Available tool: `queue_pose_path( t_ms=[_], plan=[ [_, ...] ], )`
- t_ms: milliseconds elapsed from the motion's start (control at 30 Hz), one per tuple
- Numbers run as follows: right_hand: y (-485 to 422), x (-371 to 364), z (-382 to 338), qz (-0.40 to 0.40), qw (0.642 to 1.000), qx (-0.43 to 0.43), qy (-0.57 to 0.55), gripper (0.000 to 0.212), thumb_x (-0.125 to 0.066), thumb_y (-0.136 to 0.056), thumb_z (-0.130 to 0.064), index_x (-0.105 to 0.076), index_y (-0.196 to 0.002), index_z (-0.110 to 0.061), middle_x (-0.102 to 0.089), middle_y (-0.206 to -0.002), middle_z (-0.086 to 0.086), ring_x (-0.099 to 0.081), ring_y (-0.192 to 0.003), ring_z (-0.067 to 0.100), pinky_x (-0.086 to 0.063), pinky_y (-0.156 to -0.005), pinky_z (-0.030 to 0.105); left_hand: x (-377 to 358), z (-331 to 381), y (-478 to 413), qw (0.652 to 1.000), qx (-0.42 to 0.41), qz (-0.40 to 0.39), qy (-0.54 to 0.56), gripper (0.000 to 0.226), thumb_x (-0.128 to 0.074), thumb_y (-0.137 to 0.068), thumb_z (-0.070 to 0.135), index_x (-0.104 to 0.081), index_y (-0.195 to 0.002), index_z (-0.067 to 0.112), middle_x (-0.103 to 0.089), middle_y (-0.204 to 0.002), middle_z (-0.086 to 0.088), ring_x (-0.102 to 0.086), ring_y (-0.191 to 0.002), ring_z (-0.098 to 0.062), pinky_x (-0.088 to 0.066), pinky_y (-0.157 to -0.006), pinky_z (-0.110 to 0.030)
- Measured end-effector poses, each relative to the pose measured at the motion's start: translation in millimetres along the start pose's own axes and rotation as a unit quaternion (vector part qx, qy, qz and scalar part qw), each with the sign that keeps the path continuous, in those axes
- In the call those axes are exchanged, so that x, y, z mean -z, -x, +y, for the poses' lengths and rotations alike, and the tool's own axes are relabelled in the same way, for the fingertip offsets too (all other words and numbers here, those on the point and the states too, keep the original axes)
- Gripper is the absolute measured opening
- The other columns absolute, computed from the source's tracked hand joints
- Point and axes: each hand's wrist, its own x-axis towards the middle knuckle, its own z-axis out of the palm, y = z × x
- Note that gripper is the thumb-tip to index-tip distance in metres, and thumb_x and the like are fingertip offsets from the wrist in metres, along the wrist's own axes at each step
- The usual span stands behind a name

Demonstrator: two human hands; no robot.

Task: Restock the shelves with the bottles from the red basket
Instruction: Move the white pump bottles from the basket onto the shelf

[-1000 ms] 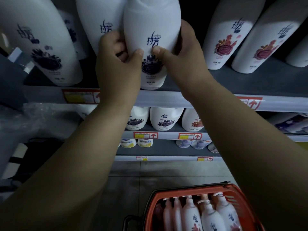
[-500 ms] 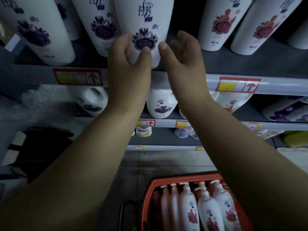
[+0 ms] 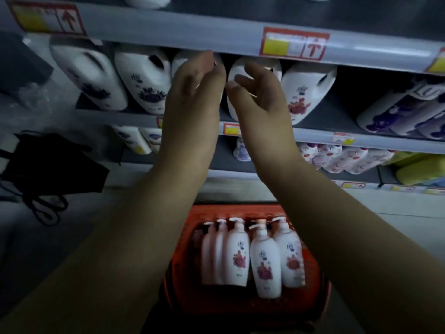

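The red basket (image 3: 310, 307) stands on the floor below my arms. Several white pump bottles with red flower labels (image 3: 265, 261) lie side by side in it. My left hand (image 3: 192, 92) and my right hand (image 3: 260, 97) hang in the air in front of the second shelf, fingers loosely curled, holding nothing. Behind them on that shelf stand large white jugs with purple flowers (image 3: 144, 85) and with red flowers (image 3: 303, 92). The top shelf edge (image 3: 192, 30) runs just above my fingertips.
Price tags with red arrows (image 3: 295, 43) sit on the shelf rails. Lower shelves hold more white bottles (image 3: 337, 157) and yellow packs (image 3: 421, 169). A black bag (image 3: 53, 162) lies on the floor at the left. Grey floor surrounds the basket.
Both hands have let go of the purple-flower bottle on the top shelf and come down. My view has tilted downward, so more of the basket shows.
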Motion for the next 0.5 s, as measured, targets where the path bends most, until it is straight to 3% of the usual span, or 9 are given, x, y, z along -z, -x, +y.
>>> queue_pose_path(
  t_ms=[100, 267, 367, 500],
  plan=[
    [16, 20, 19, -0.011, 1.000, -0.025, 0.001, 0.041, -0.057, -0.093, -0.022, -0.046, -0.132, -0.020, -0.054, -0.124, -0.005, -0.053, -0.117, 0.008, -0.044, -0.101, 0.025, -8, -20, 21, 1.000, 0.020, 0.005, -0.018, 0.047, -0.052, -0.074, 0.034, -0.060, -0.120, 0.025, -0.063, -0.124, 0.004, -0.059, -0.112, -0.003, -0.043, -0.090, -0.021],
    [38, 41, 64, -0.009, 0.997, -0.071, 0.005, 0.042, -0.056, -0.093, -0.019, -0.045, -0.134, -0.016, -0.057, -0.117, -0.005, -0.056, -0.102, 0.000, -0.044, -0.079, 0.005, -10, -64, 46, 0.996, 0.067, -0.005, -0.051, 0.027, -0.053, -0.071, 0.037, -0.064, -0.095, 0.040, -0.065, -0.112, 0.013, -0.058, -0.107, 0.002, -0.042, -0.090, -0.027],
    [54, 49, 108, -0.001, 0.993, -0.116, 0.007, 0.040, -0.058, -0.092, -0.018, -0.047, -0.131, -0.018, -0.058, -0.121, 0.002, -0.057, -0.105, 0.007, -0.044, -0.081, 0.013, -6, -101, 54, 0.994, 0.092, -0.004, -0.060, 0.022, -0.054, -0.071, 0.037, -0.069, -0.085, 0.045, -0.064, -0.110, 0.012, -0.058, -0.111, -0.004, -0.042, -0.100, -0.033],
    [75, 58, 172, 0.007, 0.981, -0.190, 0.039, 0.038, -0.056, -0.092, -0.021, -0.049, -0.129, -0.025, -0.060, -0.119, 0.001, -0.056, -0.092, -0.001, -0.043, -0.073, 0.008, 4, -167, 66, 0.986, 0.146, -0.017, -0.083, 0.026, -0.056, -0.067, 0.043, -0.062, -0.092, 0.044, -0.062, -0.120, 0.013, -0.056, -0.118, -0.004, -0.038, -0.108, -0.036]
  ],
)
